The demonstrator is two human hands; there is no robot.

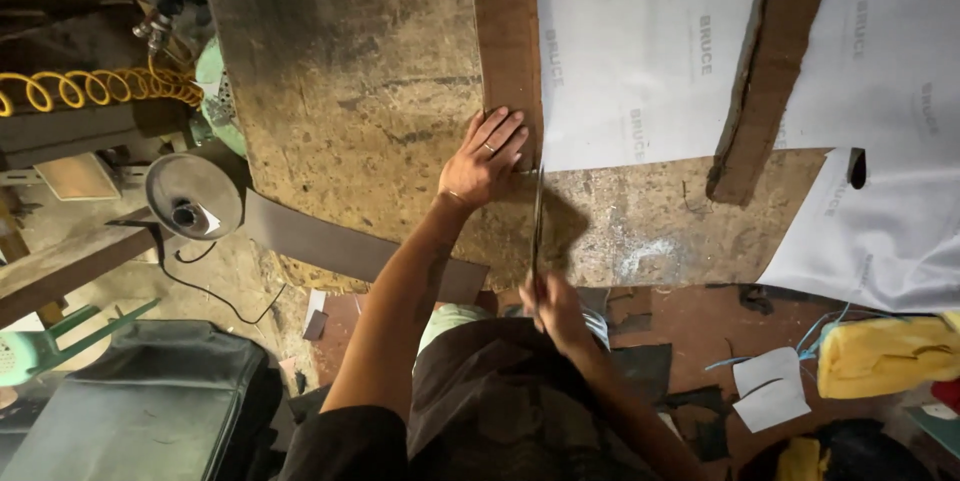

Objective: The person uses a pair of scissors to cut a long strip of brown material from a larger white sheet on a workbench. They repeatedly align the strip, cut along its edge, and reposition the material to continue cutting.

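Note:
My left hand (pixel 484 159) lies flat, fingers spread, on the near end of a long brown strip (pixel 506 31) that runs up the worn workbench (pixel 350 81). A ring shows on one finger. Beside the strip lies a large white sheet (pixel 640 51), its edge along the strip. My right hand (pixel 553 307) is closed around the handle of a long thin blade (pixel 537 221). The blade's tip meets the white sheet's near corner, next to my left fingertips.
A second dark strip (pixel 770 61) lies slanted over the white sheets. A dark flat piece (pixel 350 246) hangs off the bench's near edge. A round metal lamp (pixel 193 196), a yellow coiled hose (pixel 100 88), scraps and a yellow bag (pixel 885 353) lie around.

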